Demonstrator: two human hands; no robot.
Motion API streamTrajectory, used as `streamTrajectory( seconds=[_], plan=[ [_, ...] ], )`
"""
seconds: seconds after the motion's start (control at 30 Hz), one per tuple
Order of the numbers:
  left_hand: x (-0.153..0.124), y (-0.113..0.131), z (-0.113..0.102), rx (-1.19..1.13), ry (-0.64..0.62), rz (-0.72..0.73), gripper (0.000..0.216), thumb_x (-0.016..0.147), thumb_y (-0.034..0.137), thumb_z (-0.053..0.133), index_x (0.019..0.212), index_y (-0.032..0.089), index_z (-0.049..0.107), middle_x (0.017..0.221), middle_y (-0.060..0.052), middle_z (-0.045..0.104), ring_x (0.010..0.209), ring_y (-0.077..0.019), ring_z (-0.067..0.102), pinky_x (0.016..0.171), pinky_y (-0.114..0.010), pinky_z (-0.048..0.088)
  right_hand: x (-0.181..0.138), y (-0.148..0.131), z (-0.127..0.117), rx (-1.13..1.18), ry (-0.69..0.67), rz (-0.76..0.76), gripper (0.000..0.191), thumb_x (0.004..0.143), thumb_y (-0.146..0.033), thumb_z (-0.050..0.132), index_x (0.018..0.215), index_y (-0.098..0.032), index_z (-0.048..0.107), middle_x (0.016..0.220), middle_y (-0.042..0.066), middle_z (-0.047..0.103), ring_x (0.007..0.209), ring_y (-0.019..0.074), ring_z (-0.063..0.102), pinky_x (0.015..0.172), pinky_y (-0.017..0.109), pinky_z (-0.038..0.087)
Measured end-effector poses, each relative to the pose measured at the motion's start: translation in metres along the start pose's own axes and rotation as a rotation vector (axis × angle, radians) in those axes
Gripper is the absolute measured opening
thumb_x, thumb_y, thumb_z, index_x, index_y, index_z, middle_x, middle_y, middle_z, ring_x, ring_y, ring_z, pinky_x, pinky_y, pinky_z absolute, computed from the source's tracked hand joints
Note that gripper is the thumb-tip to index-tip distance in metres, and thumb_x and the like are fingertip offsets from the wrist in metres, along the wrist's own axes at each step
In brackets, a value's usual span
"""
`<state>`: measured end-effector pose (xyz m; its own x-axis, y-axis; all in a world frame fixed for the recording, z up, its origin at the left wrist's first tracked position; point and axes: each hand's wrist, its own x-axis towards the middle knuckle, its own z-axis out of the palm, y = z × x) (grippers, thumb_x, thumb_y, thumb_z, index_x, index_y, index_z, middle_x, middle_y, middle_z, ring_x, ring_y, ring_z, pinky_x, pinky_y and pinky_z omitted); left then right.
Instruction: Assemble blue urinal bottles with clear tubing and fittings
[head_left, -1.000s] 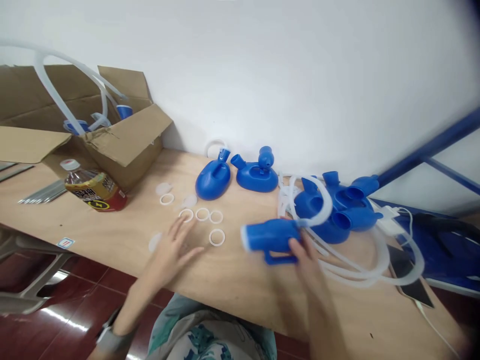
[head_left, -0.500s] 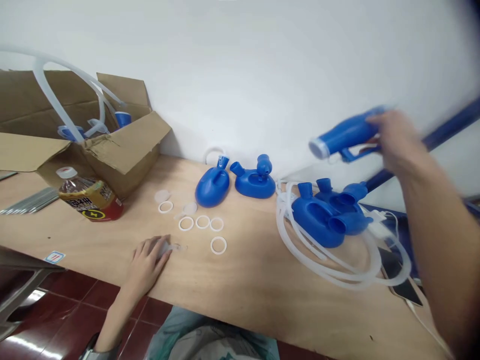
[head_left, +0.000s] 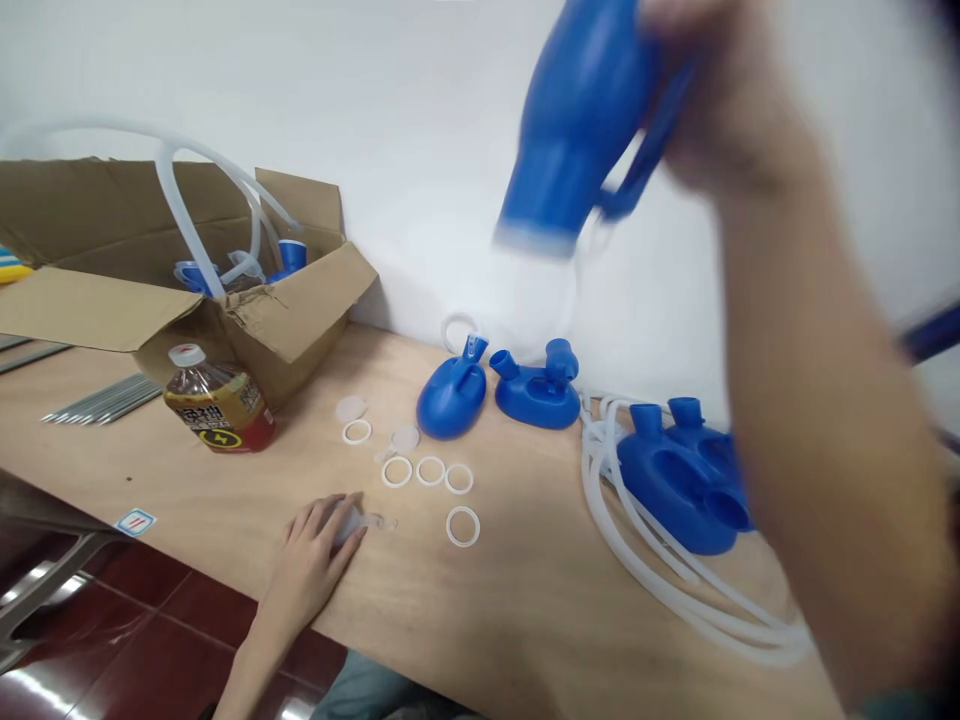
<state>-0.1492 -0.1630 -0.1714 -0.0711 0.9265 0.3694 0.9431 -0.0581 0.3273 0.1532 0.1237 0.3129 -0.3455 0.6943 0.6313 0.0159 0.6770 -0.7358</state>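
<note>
My right hand (head_left: pixel 720 95), blurred by motion, grips a blue plastic urinal bottle (head_left: pixel 581 120) high in front of the wall. Its neck points down and its handle faces my arm. On the tabletop my left hand (head_left: pixel 319 555) has its fingers curled over a translucent cap (head_left: pixel 345 522), whose strap sticks out to the right. Close by lie several white sealing rings (head_left: pixel 463 526) and two more translucent caps (head_left: pixel 406 438). Two blue urinal bottles, one rounded (head_left: pixel 451 398) and one lying lower (head_left: pixel 536 398), sit near the wall.
An open cardboard box (head_left: pixel 311 320) with blue bottles and white tubing (head_left: pixel 176 190) stands at the left. A drink bottle (head_left: pixel 217 400) and metal rods (head_left: pixel 105 400) lie beside it. At the right, more blue bottles (head_left: pixel 675 495) sit with coiled white tubes (head_left: pixel 637 565), partly behind my forearm.
My right hand has carried the blue urinal bottle up and to the left, tipping its neck downward. My left hand stays on the cap. The view has shifted slightly.
</note>
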Motion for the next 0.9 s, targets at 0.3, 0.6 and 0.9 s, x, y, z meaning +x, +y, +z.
streamTrajectory(
  seconds=[0.3,0.6,0.9],
  plan=[
    [0.010,0.000,-0.001,-0.045,-0.017,-0.006,0.040,0.102,0.041,0.051,0.136,0.025,0.066,0.132,-0.013,0.068,0.119,-0.0336,0.063,0.099,-0.050,0.053,-0.128,0.240,0.149,0.427,0.114,0.549,0.059,0.075,-0.062,0.084,0.112,-0.028,0.052,0.114,0.002,0.074,0.098,0.0232,0.078,0.083,0.041,0.068],
    [0.113,0.051,-0.007,-0.286,0.034,-0.020,0.044,0.092,0.016,0.044,0.133,0.019,0.060,0.126,-0.014,0.062,0.110,-0.0278,0.066,0.098,-0.043,0.056,-0.152,0.311,0.174,0.394,0.203,0.510,0.070,0.064,-0.045,0.094,0.120,-0.026,0.056,0.133,0.009,0.071,0.131,0.0248,0.066,0.117,0.044,0.051],
    [0.226,0.123,0.030,-0.071,-0.106,-0.141,0.063,0.090,0.053,0.074,0.143,0.022,0.059,0.141,-0.018,0.058,0.121,-0.0370,0.062,0.095,-0.044,0.053,-0.161,0.324,0.190,0.355,0.236,0.445,0.075,0.051,-0.037,0.098,0.112,-0.023,0.058,0.126,0.010,0.074,0.125,0.0283,0.068,0.115,0.047,0.053]
  ],
)
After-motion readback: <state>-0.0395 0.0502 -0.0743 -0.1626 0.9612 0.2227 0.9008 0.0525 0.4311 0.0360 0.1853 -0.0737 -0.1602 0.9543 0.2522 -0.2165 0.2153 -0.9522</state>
